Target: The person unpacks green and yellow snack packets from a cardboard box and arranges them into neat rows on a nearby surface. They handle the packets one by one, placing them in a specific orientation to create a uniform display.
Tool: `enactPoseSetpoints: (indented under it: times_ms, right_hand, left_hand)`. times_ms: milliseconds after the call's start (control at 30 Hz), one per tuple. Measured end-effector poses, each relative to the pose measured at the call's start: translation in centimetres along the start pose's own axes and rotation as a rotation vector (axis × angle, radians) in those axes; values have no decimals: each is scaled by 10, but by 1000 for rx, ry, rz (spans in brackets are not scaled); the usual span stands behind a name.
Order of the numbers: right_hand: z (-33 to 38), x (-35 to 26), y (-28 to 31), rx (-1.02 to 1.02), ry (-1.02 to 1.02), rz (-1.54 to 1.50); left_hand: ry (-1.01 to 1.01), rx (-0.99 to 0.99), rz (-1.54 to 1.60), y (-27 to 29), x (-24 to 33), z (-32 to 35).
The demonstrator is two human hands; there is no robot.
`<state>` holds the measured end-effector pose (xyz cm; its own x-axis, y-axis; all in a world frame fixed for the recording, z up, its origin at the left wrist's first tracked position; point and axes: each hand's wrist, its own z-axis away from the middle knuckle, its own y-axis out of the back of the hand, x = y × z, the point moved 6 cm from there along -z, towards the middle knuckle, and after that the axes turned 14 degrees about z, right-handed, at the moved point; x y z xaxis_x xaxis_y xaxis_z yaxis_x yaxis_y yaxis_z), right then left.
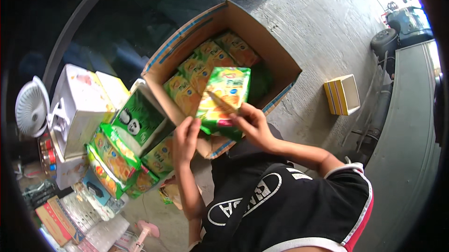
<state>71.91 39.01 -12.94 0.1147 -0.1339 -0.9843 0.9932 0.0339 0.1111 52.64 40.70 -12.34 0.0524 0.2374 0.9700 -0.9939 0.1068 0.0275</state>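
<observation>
Over the near side of an open cardboard box [276, 46], a green and orange packet with fruit pictures [229, 83] is held up at a tilt. My left hand [184, 139] pinches its lower left corner. My right hand [255, 128] grips its lower right side, fingers closed. A brown pointed sliver [222, 102] crosses the packet's front from my right hand; what it is I cannot make out. Inside the box, several similar packets [187, 72] lie in rows, partly hidden behind the held one.
Left of the box stand a green bag with a panda-like picture [135, 121], more green packets [114, 158], a white carton [79, 111] and a white fan [32, 107]. A yellow-striped box [341, 95] sits on the concrete floor at right, near a grey vehicle [407, 149].
</observation>
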Motion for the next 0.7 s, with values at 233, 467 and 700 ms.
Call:
enactPoseSetpoints:
  times_ms: [233, 467, 700]
  right_hand:
    - [-54, 26, 97, -149, 158, 1163]
    - [-113, 39, 85, -567, 126, 1614]
    - [-140, 158, 31, -948, 488, 1665]
  left_hand:
    - [-35, -364, -595, -124, -78, -117]
    - [138, -232, -770, -153, -176, -146]
    - [-122, -232, -422, -127, -207, -132]
